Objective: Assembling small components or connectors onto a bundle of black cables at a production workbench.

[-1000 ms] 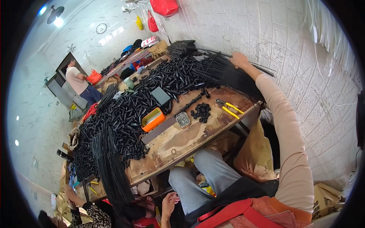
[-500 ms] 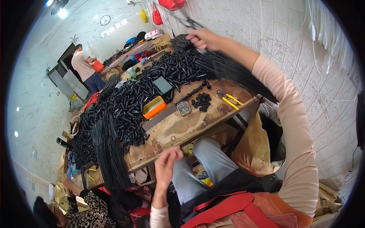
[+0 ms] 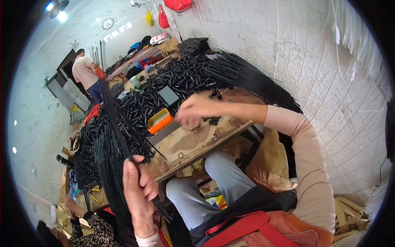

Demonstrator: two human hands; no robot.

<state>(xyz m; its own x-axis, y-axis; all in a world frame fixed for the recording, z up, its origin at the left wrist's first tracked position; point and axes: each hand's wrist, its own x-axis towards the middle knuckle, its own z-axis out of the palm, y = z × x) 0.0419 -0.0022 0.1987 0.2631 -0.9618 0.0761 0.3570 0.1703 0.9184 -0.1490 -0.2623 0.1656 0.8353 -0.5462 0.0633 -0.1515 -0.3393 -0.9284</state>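
Note:
My left hand (image 3: 140, 191) is closed around a bundle of thin black rods (image 3: 115, 119), which rises steeply to the upper left, past the near edge of the table. My right hand (image 3: 195, 109), smeared by motion, hovers over the table just above a small tin (image 3: 192, 125) and partly hides it. I cannot make out whether its fingers hold anything. Beside it stand an orange box (image 3: 161, 125) and a grey-green block (image 3: 168, 95). Small black rings (image 3: 213, 121) lie close to the tin, partly covered by my right forearm.
A large heap of short black tubes (image 3: 181, 76) covers much of the table (image 3: 185, 146). Long black rods lie in stacks at the right (image 3: 251, 78) and left (image 3: 108, 160). A co-worker's arm (image 3: 76, 208) is at lower left; another person (image 3: 85, 72) stands far back. An open sack (image 3: 269, 164) stands below right.
My right hand has come down from the far rods to the tin. The black rods it held up are gone from it; my left hand, empty before, now grips a bundle and has moved left.

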